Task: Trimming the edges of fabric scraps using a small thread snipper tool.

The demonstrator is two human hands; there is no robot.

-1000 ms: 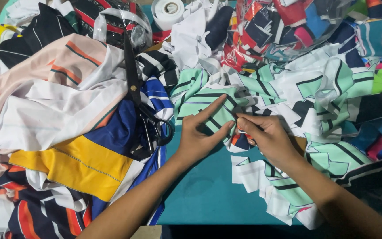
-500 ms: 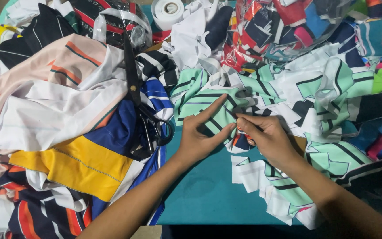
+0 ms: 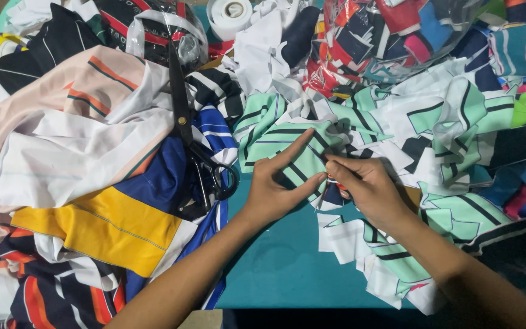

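Note:
My left hand [image 3: 278, 186] and my right hand [image 3: 366, 189] meet over a mint-green and white cloth piece with black stripes [image 3: 287, 137] on the teal table [image 3: 275, 268]. The left thumb and forefinger pinch the cloth's edge, the forefinger pointing up and right. My right hand pinches the same edge from the right, with something small and red between its fingertips, too small to identify. Black scissors [image 3: 193, 137] lie just left of my left hand on the blue and white cloth.
Heaps of fabric scraps cover the table: peach, white, yellow and navy cloth [image 3: 80, 183] on the left, mint and white pieces [image 3: 452, 122] on the right. A clear bag of colourful scraps [image 3: 391, 36] and a white tape roll [image 3: 229, 15] lie at the back.

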